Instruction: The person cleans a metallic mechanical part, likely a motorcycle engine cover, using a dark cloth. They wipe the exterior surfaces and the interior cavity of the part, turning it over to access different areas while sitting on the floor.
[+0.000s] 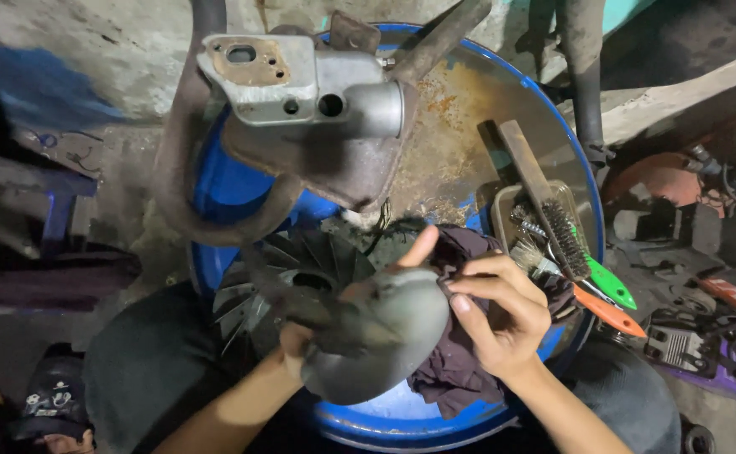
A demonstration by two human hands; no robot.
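Left hand [301,340] clasps grey housing [376,336] — right hand [502,315] pinches rag [456,370].

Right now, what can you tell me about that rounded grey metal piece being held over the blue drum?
The rounded grey metal cover is dull, smudged and dome-shaped. The left hand grips it from the left, thumb raised over its top. The right hand presses a dark cloth at its right edge. It is tilted above the blue drum.

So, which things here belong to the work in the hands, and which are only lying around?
In use:
- left hand holding a grey metal cover
- right hand pressing a dark rag on it

Lying about:
- wire brush in a small tray
- green-handled tool
- orange-handled tool
- finned fan wheel
- engine part on the blue drum
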